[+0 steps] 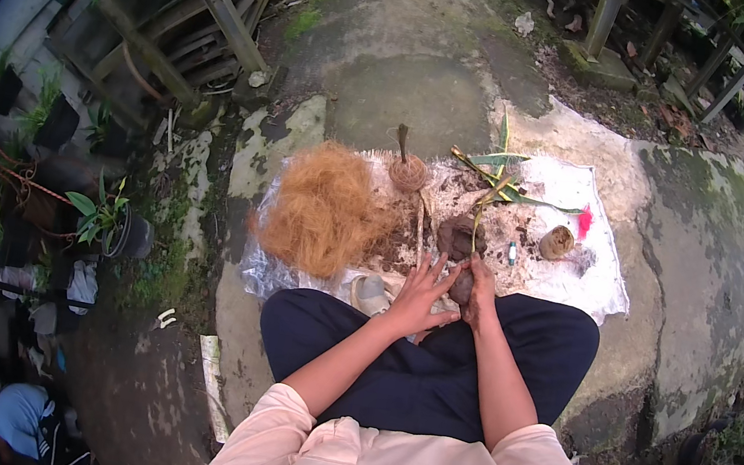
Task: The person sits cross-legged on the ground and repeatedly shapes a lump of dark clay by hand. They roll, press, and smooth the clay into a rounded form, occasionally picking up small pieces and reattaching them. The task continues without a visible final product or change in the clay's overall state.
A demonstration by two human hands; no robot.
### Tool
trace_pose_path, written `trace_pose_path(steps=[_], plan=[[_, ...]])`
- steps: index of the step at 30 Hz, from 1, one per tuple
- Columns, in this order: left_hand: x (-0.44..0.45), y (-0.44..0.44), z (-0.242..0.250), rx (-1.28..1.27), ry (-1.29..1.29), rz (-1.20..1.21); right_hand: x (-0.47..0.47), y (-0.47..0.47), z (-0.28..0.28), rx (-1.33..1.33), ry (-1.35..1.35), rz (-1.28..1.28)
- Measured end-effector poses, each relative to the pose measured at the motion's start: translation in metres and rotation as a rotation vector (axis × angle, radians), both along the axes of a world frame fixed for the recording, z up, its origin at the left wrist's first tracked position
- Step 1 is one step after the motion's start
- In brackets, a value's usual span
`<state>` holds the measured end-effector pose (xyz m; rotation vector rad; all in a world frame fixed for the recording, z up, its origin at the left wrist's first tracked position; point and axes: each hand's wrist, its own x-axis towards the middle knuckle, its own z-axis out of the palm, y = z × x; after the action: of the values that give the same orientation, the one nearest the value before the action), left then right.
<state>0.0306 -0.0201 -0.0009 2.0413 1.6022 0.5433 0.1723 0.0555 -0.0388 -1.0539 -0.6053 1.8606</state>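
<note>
My right hand [480, 286] is closed around a dark brown lump of soil or clay [462, 288]. A narrow yellow-green leaf strip [478, 224] runs up from its fingertips. My left hand [422, 292] is spread beside the lump, palm down, its fingertips close to my right hand. I cannot tell whether they touch the lump. Just beyond both hands, a larger hollowed mass of dark wet soil or clay [453, 237] sits on a soiled white woven sack [600, 269]. Behind it lie several yellow-edged snake plant leaves [500, 159].
Left on the sack is a heap of orange-brown coir fibre [320, 213], near a string-wrapped ball [408, 172] with an upright stem. At right are a cup [556, 243], a small tube [512, 253] and pink string [585, 222]. Another person [21, 421] is at lower left.
</note>
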Motion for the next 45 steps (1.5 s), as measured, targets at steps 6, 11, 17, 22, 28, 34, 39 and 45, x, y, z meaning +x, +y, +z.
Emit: trace_pose_path(steps=[6, 11, 17, 22, 28, 34, 39, 45], plan=[[-0.004, -0.002, -0.017, 0.006, -0.214, 0.075, -0.009, 0.0, 0.01, -0.017, 0.03, 0.016], [0.006, 0.016, -0.048, 0.087, -1.174, 0.462, -0.028, -0.016, 0.014, 0.248, -0.196, 0.078], [-0.03, 0.016, -0.018, -0.384, -2.024, 0.5, -0.085, -0.045, 0.046, 0.857, -0.864, 0.053], [-0.029, 0.009, -0.001, -0.514, -2.133, 0.57, -0.099, -0.03, 0.074, 1.036, -1.009, -0.099], [-0.035, 0.027, -0.059, -0.353, -2.326, 0.615, -0.103, -0.043, 0.078, 1.347, -1.119, 0.111], [-0.037, 0.026, -0.04, -0.557, -2.296, 0.612, -0.106, -0.037, 0.06, 1.364, -1.324, 0.064], [-0.037, 0.022, -0.031, -0.595, -2.272, 0.628, -0.108, -0.036, 0.061, 1.253, -1.308, 0.038], [-0.052, 0.029, -0.036, -0.31, -2.217, 0.887, -0.083, 0.029, 0.086, 1.227, -1.116, 0.045]])
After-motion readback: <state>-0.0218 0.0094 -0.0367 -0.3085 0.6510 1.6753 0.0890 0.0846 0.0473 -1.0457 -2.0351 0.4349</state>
